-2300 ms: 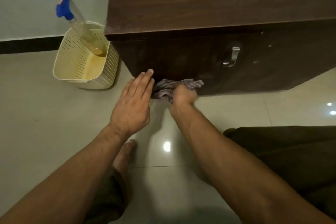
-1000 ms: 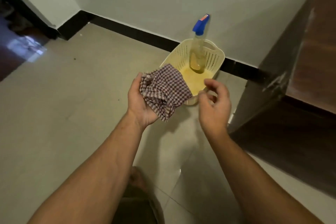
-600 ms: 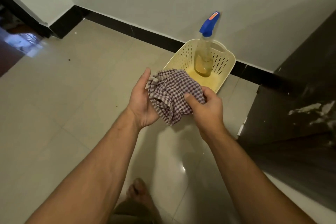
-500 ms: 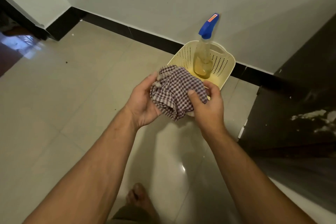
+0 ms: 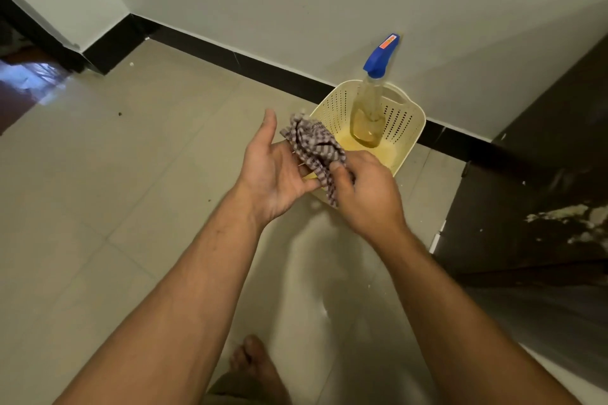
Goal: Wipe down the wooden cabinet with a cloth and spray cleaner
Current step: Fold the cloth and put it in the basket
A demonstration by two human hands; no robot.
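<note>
A checked cloth [image 5: 312, 146] is bunched between my two hands, just in front of the basket. My right hand [image 5: 365, 194] grips its lower end with thumb and curled fingers. My left hand [image 5: 274, 174] lies palm up and spread under the cloth, fingers straight. A clear spray bottle [image 5: 370, 112] with a blue trigger head stands upright in a cream perforated basket [image 5: 404, 128] on the floor by the wall. The dark wooden cabinet [image 5: 533, 194] fills the right side, its side face marked with pale smears.
Pale glossy floor tiles [image 5: 131, 207] stretch left and toward me. A black skirting [image 5: 230, 56] runs along the white wall behind the basket. A doorway opening lies at far left. My bare foot [image 5: 253, 362] shows at the bottom centre.
I turned from the cabinet front to the basket and lifted the cloth. In the last half second my left hand opened flat while my right hand pulled the cloth into a tighter bunch.
</note>
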